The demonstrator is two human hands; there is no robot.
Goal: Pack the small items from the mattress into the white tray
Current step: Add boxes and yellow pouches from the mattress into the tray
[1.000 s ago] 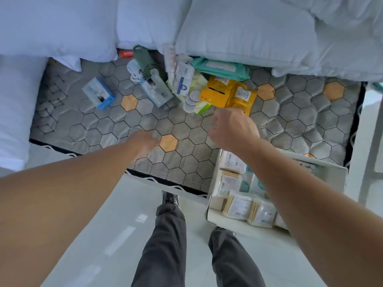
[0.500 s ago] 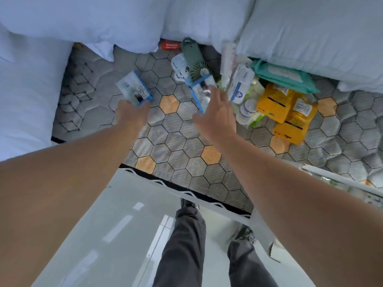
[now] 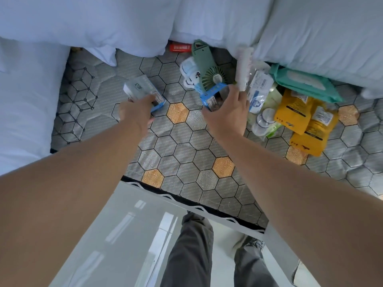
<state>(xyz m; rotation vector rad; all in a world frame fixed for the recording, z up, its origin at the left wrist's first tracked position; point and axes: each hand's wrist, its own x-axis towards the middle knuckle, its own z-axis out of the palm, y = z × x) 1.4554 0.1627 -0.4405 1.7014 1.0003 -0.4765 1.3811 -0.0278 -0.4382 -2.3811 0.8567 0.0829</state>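
Note:
On the hexagon-patterned mattress (image 3: 182, 154) my left hand (image 3: 136, 113) grips a small white and blue box (image 3: 139, 89) with digits printed on it. My right hand (image 3: 228, 114) curls over a clear pack with a blue edge (image 3: 212, 96), just below a green hand fan (image 3: 209, 69). Right of that lie a white tube (image 3: 244, 67), a white and blue packet (image 3: 259, 94), a pack of round lids (image 3: 263, 123), two yellow pouches (image 3: 294, 112) and a teal wipes pack (image 3: 304, 83). Only a corner of the white tray (image 3: 288, 255) shows at the lower right.
White pillows (image 3: 103, 19) line the back and left of the mattress, partly covering a red item (image 3: 179, 47) and a white cartoon-printed pack (image 3: 189, 74). Below the mattress edge are a glossy floor (image 3: 116, 235) and my legs in grey trousers (image 3: 190, 255).
Both hands have reached further onto the mattress; the left now holds the blue box and the right has closed on the blue-edged pack. The view swung left, leaving the tray almost out of sight.

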